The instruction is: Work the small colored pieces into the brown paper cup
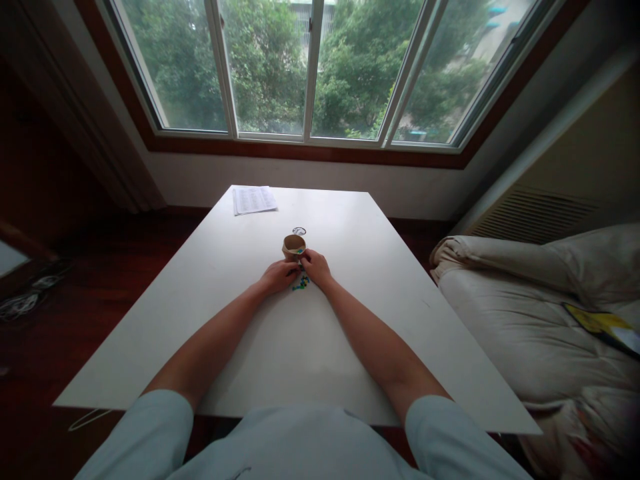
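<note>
A small brown round container (pixel 294 245), open at the top, stands on the white table in front of me. Small blue and green spots show on its right side, beside the fingertips of my right hand (pixel 317 266). That hand has its fingers bent against the container's side; what they pinch is too small to tell. My left hand (pixel 280 275) rests low at the near side of the container, fingers closed together, their tips hidden close to the right hand. Just below both hands lie several tiny green, blue and yellow pieces (pixel 301 283).
Behind the container lies a thin dark loop (pixel 299 231), perhaps wire or cord. Printed sheets (pixel 254 199) are at the far left corner of the white table (pixel 345 220). A beige sofa (pixel 500 313) is on the right, a window beyond the table.
</note>
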`<state>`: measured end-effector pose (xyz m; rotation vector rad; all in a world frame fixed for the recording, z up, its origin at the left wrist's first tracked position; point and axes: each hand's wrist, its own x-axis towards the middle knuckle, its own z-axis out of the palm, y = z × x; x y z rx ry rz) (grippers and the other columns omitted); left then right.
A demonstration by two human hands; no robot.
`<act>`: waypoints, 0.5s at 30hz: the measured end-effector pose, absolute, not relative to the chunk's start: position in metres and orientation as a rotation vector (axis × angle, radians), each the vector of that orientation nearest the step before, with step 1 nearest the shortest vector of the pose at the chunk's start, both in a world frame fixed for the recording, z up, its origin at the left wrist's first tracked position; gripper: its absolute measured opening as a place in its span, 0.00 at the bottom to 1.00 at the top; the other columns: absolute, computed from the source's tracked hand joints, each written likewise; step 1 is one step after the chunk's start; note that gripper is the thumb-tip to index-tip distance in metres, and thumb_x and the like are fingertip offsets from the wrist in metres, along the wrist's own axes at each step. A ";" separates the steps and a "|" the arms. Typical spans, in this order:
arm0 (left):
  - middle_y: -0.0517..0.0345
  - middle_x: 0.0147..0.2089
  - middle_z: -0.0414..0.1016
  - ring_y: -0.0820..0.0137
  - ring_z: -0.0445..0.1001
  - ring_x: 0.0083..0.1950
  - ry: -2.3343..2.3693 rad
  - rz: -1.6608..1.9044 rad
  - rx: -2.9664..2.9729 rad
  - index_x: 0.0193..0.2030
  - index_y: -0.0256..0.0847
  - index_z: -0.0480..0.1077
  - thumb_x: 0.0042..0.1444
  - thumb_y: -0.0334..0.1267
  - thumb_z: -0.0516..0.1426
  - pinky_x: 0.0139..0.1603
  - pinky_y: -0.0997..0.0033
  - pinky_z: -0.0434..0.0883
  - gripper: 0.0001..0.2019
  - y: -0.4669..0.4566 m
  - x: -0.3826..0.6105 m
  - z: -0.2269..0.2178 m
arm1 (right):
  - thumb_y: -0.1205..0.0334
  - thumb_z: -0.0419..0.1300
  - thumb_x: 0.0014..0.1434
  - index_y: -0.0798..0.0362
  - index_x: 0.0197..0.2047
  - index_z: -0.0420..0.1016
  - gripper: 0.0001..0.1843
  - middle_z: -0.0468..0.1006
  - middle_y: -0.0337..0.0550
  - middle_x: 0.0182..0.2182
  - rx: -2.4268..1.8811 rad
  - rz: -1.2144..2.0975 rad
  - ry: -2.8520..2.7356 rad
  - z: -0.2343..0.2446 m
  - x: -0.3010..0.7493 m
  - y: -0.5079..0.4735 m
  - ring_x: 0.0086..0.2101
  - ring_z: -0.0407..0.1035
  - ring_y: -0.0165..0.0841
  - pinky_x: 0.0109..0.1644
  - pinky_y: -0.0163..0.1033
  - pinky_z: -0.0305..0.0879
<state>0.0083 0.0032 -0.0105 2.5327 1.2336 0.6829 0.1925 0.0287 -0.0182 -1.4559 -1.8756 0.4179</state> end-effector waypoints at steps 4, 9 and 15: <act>0.52 0.44 0.81 0.67 0.77 0.41 1.234 0.680 2.540 0.42 0.43 0.79 0.62 0.38 0.55 0.43 0.71 0.71 0.10 0.003 0.009 -0.009 | 0.64 0.55 0.61 0.49 0.39 0.79 0.10 0.81 0.42 0.37 -1.464 0.431 -1.879 -0.017 0.192 0.028 0.37 0.71 0.36 0.43 0.36 0.63; 0.53 0.45 0.80 0.66 0.77 0.42 1.225 0.670 2.549 0.43 0.44 0.79 0.62 0.37 0.55 0.44 0.70 0.71 0.10 0.002 0.008 -0.008 | 0.64 0.55 0.61 0.50 0.39 0.78 0.10 0.81 0.42 0.37 -1.455 0.431 -1.880 -0.020 0.193 0.029 0.36 0.70 0.36 0.42 0.36 0.62; 0.53 0.44 0.80 0.66 0.77 0.41 1.221 0.676 2.543 0.44 0.44 0.79 0.62 0.37 0.55 0.43 0.69 0.71 0.11 0.003 0.008 -0.009 | 0.63 0.55 0.61 0.50 0.38 0.78 0.09 0.81 0.42 0.36 -1.457 0.424 -1.887 -0.019 0.193 0.029 0.35 0.70 0.35 0.41 0.36 0.62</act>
